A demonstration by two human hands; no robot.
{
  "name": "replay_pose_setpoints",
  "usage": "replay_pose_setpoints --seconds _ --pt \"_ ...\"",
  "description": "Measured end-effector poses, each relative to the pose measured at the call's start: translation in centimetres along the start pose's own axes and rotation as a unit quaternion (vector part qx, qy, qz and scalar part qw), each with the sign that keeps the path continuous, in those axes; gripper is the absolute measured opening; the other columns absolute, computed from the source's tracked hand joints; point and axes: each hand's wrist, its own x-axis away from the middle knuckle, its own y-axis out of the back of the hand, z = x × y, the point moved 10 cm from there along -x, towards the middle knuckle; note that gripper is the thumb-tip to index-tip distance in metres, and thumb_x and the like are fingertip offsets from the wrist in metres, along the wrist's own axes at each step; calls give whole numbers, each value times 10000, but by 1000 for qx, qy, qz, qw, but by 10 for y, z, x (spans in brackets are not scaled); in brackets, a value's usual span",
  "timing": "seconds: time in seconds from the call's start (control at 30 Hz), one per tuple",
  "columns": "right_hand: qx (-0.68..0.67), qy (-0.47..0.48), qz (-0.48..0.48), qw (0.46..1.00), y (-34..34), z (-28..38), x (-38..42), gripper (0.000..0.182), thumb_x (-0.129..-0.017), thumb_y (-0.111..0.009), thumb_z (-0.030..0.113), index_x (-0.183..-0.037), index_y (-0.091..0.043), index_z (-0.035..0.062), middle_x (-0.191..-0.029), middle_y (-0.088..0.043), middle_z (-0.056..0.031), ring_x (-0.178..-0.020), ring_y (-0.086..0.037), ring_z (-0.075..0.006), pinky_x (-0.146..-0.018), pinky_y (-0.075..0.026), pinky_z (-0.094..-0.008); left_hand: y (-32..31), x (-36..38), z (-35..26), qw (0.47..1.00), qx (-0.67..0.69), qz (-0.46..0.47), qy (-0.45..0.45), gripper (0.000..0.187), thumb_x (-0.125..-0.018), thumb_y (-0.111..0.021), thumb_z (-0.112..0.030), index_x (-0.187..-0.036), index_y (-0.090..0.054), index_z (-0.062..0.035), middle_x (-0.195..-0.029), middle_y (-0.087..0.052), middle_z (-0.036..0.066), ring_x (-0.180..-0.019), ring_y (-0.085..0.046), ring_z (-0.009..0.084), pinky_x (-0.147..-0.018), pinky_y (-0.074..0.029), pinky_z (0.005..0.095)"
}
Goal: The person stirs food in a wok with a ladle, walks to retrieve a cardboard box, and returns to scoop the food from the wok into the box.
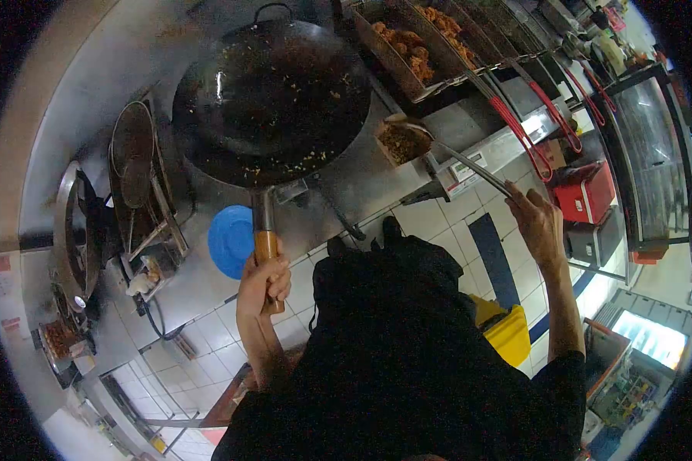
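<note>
My left hand [265, 284] is wrapped round the wooden handle [266, 244] of a large dark wok [269, 115]. Small pale bits of food are scattered over the wok's inside, mostly near its lower rim. With my right hand [534, 219] I grip the end of a long metal ladle [473, 164]. The ladle's head lies at a small container [396, 157] of crumbly brown food, to the right of the wok.
Fryer baskets [407, 48] with fried pieces stand at the back right, their red handles [519, 134] pointing toward me. A blue round lid or plate [231, 240] lies below the wok. Strainers [134, 142] rest at left. A yellow bin [509, 334] stands on the tiled floor.
</note>
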Motion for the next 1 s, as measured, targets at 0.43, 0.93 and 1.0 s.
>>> replay_pose_setpoints --seconds 0.43,0.93,1.0 --pt "-519 -345 127 771 -47 -49 71 334 -1044 -587 296 -1227 -674 30 -640 -515 69 -468 -415 -14 -406 -319 -215 1 -73 -11 995 80 40 -54 221 -901 -692 -99 -1025 -508 -96 -652 -450 -47 -465 -429 58 -448 -368 259" --pt "-693 -173 152 683 -62 236 -192 348 -1015 -626 350 -1233 -567 85 -722 -511 1 -481 -399 -53 -401 -284 -238 10 -179 -61 973 206 80 -63 186 -921 -657 -106 -912 -473 -126 -698 -462 -52 -524 -459 55 -474 -429 239" --pt "-666 -130 175 713 -79 270 -223 314 -1026 -597 340 -1218 -558 95 -726 -516 -3 -489 -407 -59 -406 -284 -231 9 -182 -63 974 198 84 -77 172 -927 -664 -134 -911 -493 -122 -688 -460 -52 -532 -468 64 -481 -438 242"
